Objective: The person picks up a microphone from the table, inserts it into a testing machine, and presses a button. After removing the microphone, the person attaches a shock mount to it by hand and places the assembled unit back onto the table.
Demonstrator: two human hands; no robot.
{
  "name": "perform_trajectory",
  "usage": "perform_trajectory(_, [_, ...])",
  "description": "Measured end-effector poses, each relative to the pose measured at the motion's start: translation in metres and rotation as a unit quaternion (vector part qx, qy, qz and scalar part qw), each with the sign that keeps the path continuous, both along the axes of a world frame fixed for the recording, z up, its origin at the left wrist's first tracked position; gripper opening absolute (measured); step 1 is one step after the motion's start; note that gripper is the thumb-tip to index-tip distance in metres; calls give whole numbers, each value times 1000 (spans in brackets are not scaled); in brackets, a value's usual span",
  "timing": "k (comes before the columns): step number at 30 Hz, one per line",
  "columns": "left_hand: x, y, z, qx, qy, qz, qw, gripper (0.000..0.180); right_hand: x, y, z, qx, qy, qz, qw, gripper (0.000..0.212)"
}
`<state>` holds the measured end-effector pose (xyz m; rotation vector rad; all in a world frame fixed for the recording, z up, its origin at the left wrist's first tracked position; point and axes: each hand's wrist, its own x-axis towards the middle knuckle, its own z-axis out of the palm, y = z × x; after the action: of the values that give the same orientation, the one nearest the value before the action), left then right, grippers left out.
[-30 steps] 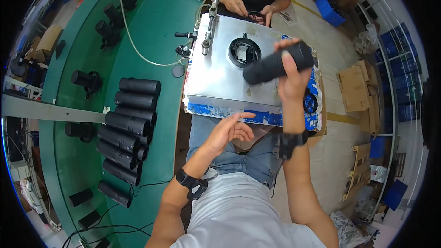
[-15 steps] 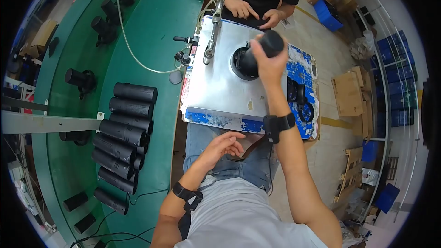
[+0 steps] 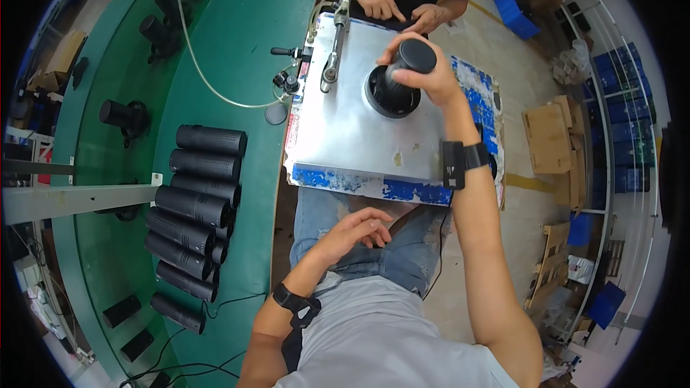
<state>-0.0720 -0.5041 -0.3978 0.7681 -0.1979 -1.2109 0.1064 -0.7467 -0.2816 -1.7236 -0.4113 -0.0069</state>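
Note:
My right hand (image 3: 435,80) is wrapped round a black cylinder (image 3: 417,56) with a flat round top. The cylinder leans over a wider round black base (image 3: 399,106) on the metal work surface (image 3: 345,136); whether the two are joined I cannot tell. Over my lap, below the bench's near edge, my left hand (image 3: 357,232) hangs with loosely bent fingers apart and nothing in them. Several black tubes (image 3: 188,205) lie in a row on the green table (image 3: 255,151) to the left.
A metal lever fixture (image 3: 333,47) with a clear hose stands at the work surface's left side. Across the bench, a person's hands (image 3: 377,3) rest near its far edge. Black cylinders with bases (image 3: 123,116) stand at far left. Cardboard boxes (image 3: 550,140) sit on the right.
My right hand still grips the black cylinder, whose top has shifted slightly left and now shows more. My right forearm has swung right. My left hand has drifted slightly right.

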Motion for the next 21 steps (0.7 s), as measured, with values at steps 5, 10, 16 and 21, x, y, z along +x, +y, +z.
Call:
perform_trajectory(5, [-1, 0, 2, -7, -30, 88, 996, 26, -22, 54, -42, 25, -192, -389, 901, 29])
perform_trajectory(10, [21, 16, 50, -63, -50, 122, 989, 21, -14, 40, -50, 27, -158, -310, 937, 25])
perform_trajectory(16, [98, 39, 82, 9, -257, 277, 926, 21, -13, 17, -50, 18, -167, -238, 957, 25])
perform_trajectory(21, [248, 47, 52, 298, -502, 450, 676, 37, -11, 27, -47, 29, -164, -224, 960, 24])
